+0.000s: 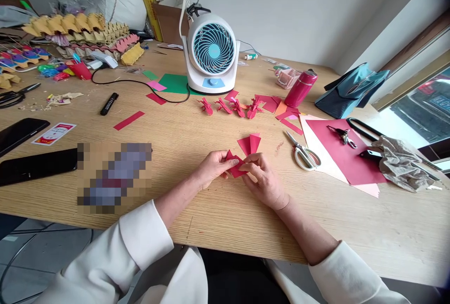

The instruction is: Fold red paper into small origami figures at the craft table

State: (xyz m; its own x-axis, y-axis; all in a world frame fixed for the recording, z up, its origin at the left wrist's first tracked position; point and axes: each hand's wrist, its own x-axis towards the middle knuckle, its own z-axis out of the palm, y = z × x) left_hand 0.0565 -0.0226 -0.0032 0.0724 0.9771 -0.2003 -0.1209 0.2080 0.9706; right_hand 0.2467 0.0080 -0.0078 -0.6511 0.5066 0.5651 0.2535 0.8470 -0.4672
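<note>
Working room on the counter, near edge by the cuffs. Left hand and right hand curled into close pinches. Scissors to the right, red fan-shaped piece just beyond, narrowing forward room. Held between both sets of fingertips, folded red paper: likely light, crisp, easily miscreased; best gripped along folded edges.

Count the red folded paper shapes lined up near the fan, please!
4, in one row: leftmost shape before the fan, second shape, third shape, fourth shape nearest the bottle. Others may hide behind.
</note>
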